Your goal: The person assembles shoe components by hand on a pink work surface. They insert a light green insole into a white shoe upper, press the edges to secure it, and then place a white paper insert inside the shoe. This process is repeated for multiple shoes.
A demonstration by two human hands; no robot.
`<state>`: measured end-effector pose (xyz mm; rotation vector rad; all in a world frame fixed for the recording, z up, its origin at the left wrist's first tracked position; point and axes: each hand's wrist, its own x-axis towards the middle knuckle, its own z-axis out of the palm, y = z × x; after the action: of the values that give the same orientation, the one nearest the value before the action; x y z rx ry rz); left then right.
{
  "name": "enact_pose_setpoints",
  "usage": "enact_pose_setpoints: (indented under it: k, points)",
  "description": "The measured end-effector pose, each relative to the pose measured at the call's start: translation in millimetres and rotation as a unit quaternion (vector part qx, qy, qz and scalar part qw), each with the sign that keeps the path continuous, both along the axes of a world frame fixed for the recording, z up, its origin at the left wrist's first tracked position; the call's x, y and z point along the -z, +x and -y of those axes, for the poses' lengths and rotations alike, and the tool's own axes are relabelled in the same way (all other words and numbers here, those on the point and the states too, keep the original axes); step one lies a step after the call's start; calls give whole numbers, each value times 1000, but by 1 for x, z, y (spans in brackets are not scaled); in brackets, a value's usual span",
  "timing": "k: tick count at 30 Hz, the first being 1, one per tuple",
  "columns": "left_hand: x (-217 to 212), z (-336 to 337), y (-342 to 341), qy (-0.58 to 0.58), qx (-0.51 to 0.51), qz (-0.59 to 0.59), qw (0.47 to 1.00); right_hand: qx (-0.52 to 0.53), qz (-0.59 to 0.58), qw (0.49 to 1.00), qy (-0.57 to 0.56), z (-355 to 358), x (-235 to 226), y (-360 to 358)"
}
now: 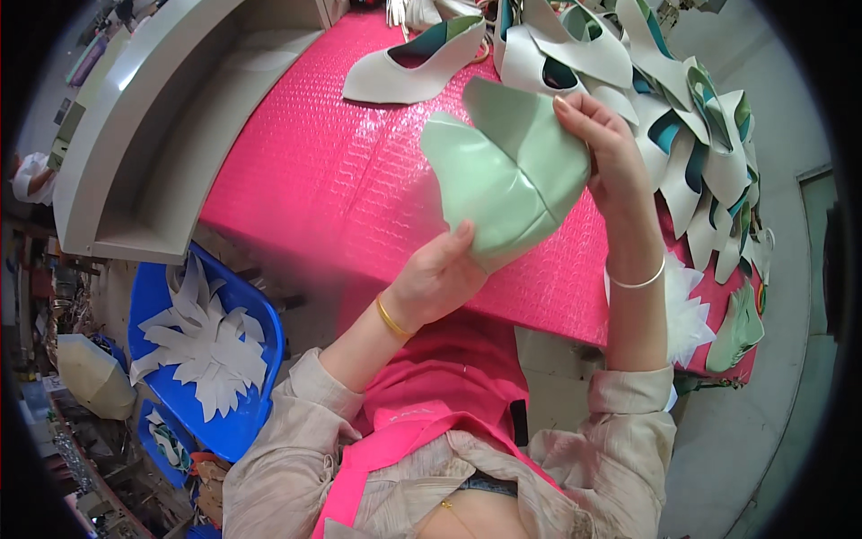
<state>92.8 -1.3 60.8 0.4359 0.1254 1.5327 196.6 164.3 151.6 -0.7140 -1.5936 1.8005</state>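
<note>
Pale green shoe upper (507, 175) held above near edge of pink counter (341, 180). Left hand (435, 278) pinching lower rim, right hand (611, 148) pinching top edge. Best kept taut, seams aligned, grips steady.

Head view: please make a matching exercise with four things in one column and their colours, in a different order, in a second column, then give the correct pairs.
Things:
1. shoe upper held by the left hand and the right hand
2. table cover
3. plastic chair beside the table
4. bangle on the left wrist

Colours:
A. blue
B. gold
C. pale green
D. bright pink

Pairs: 1-C, 2-D, 3-A, 4-B
</note>
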Motion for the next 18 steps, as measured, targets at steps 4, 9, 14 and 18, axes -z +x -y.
enact_pose_setpoints:
  k: [4, 9, 14, 18]
  points:
    - [-20, 6, 7, 11, -41, -9, 999, 29, 23, 999, 5, 4, 2, -7]
    - [-19, 9, 13, 17, -55, -7, 998, 19, 22, 1000, 12, 4, -1, -7]
    - [-12, 14, 23, 22, -79, -26, 996, 27, 49, 998, 10, -1, -5, -5]
    - [-1, 17, 28, 20, -61, -3, 998, -29, 56, 998, 18, 0, -15, 0]
